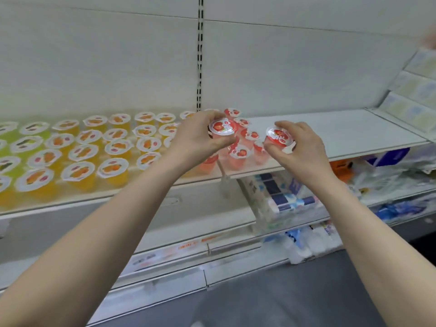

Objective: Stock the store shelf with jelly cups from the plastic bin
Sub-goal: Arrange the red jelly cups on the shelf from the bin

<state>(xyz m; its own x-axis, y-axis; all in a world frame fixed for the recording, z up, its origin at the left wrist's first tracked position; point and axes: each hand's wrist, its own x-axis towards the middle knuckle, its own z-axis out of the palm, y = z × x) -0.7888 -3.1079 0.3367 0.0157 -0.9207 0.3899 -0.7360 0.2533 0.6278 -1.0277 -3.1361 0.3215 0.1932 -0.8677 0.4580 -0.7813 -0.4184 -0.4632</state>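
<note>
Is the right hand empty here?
No, the right hand grips a red-lidded jelly cup just above the shelf.

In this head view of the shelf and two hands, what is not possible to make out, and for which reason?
Plastic bin: outside the frame of the head view.
Red cups on the shelf: their number is hidden behind the left hand and right hand.
Lid print on the left cup and right cup: too small, blurred.
Green cups: cut off by the left edge.
</note>
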